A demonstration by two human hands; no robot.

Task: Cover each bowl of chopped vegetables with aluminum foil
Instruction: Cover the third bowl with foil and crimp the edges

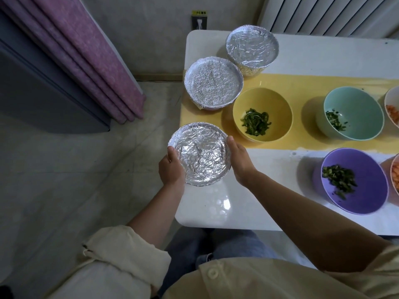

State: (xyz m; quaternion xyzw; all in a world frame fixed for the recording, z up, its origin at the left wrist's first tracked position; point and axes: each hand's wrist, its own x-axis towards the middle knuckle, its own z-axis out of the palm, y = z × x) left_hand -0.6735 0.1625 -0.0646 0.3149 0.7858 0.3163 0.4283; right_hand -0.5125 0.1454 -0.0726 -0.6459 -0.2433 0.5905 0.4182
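A foil-covered bowl (pixel 199 153) sits at the table's left edge, held between both hands. My left hand (pixel 171 169) grips its left side, thumb on the foil rim. Against its right side, my right hand (pixel 239 160) presses with the fingers wrapped around the wall. Two more foil-covered bowls stand farther back: one (pixel 213 83) on the yellow runner's left end, one (pixel 252 48) behind it. A yellow bowl (pixel 262 114), a mint bowl (pixel 353 113) and a purple bowl (pixel 354 180) hold chopped green vegetables, uncovered.
The white table (pixel 216 208) has a yellow runner (pixel 306 87) across it. At the right edge two bowls with orange pieces (pixel 394 111) (pixel 396 175) are partly cut off. A purple curtain (pixel 86 50) and a radiator (pixel 323 14) are behind. Floor lies to the left.
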